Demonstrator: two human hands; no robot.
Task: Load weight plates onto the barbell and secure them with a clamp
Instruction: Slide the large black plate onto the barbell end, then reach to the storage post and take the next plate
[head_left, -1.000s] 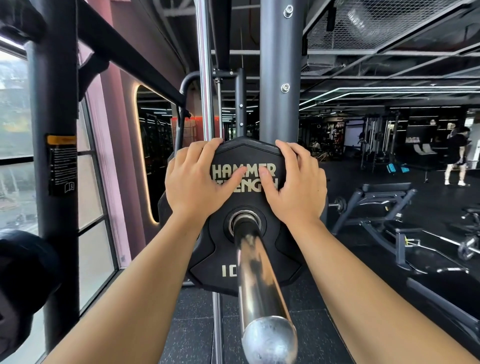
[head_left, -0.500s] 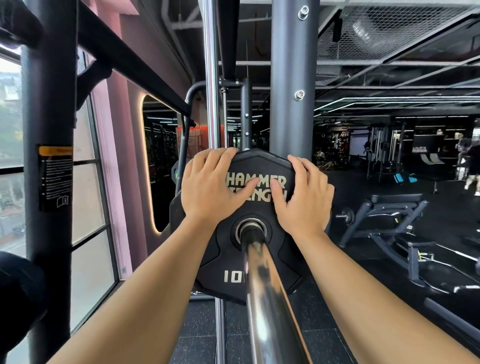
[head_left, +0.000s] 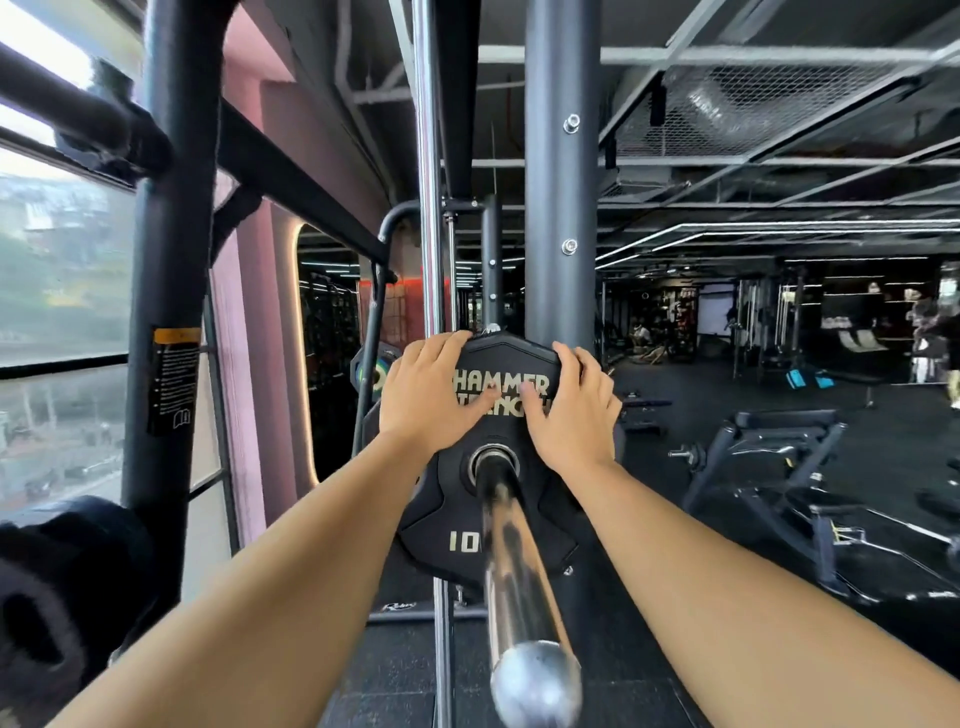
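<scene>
Curled over the top rim of the weight plate (head_left: 447, 514), your left hand (head_left: 426, 395) and right hand (head_left: 571, 410) grip it, thumbs flat on the lettered face; the plate hangs on the barbell sleeve (head_left: 511, 571), at its far end beside the rack upright (head_left: 561, 208); you appear to be seating it; the next move likely calls for letting go and finding a clamp, none visible.

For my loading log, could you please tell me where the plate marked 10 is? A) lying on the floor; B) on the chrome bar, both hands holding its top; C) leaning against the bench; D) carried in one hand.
B: the bar runs through the plate at its hole, and the left hand and right hand grip its top edge.
</scene>
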